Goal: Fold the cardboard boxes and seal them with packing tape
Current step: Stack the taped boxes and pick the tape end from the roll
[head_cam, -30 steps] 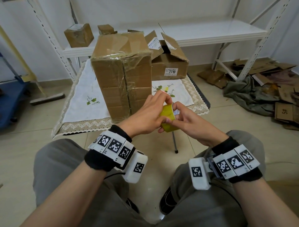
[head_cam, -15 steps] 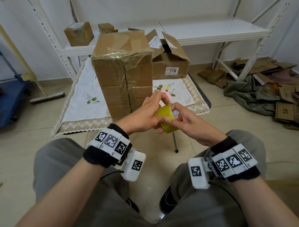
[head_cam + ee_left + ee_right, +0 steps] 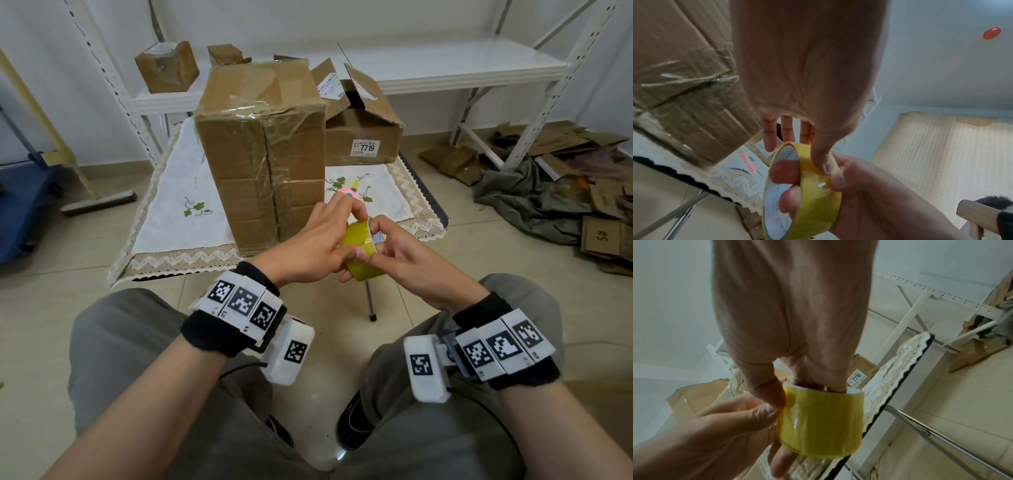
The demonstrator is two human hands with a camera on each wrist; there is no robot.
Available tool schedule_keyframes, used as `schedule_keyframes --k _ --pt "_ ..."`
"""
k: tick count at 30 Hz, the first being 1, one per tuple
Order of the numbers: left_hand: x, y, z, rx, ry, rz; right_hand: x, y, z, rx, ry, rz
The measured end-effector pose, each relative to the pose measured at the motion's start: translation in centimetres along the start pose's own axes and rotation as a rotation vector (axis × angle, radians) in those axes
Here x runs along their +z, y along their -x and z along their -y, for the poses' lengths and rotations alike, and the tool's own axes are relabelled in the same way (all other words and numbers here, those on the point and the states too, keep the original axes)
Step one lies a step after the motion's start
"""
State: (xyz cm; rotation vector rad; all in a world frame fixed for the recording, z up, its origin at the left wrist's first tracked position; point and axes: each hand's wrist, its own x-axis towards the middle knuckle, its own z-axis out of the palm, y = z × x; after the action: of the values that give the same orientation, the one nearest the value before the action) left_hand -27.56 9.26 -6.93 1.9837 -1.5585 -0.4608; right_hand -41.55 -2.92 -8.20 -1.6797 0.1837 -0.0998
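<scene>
Low cloth-covered table (image 3: 164, 205) ahead holds the tall taped box (image 3: 260, 154); just short of it the right hand (image 3: 407, 263) grips the yellow tape roll (image 3: 359, 251) through its core, left hand (image 3: 308, 246) thumb pressing the outer wrap beside that grip, so the roll may slip or spin if the thumbnail misses the tape's end.

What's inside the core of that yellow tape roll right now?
Right hand fingers hook through the yellow tape roll core, against its white printed liner. The far side of the core is hidden by them.
</scene>
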Motion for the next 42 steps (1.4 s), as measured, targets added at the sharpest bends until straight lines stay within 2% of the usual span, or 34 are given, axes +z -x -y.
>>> schedule_keyframes --k 4,14,26,29,33,37,42 --pt "0.1 -0.1 0.0 0.062 -0.019 -0.006 -0.4 0.1 -0.2 -0.020 -0.007 -0.005" --pt "0.9 0.0 0.1 0.030 0.114 -0.110 -0.5 0.2 -0.2 -0.021 -0.014 0.007" --pt "0.9 -0.5 0.2 0.003 0.168 -0.087 -0.7 0.1 0.0 -0.033 -0.048 0.017" --pt "1.5 -0.4 0.1 0.037 0.133 -0.124 -0.8 0.1 -0.4 -0.040 -0.048 0.008" --pt "1.8 -0.6 0.0 -0.018 0.148 -0.283 -1.3 -0.2 -0.8 -0.075 -0.079 -0.053" --pt "2.0 -1.2 -0.5 -0.102 0.081 -0.264 -1.7 -0.6 -0.2 -0.044 -0.293 -0.124" --pt "3.1 -1.6 -1.2 -0.010 -0.027 -0.375 -1.9 -2.0 -0.4 0.099 -0.241 -0.237"
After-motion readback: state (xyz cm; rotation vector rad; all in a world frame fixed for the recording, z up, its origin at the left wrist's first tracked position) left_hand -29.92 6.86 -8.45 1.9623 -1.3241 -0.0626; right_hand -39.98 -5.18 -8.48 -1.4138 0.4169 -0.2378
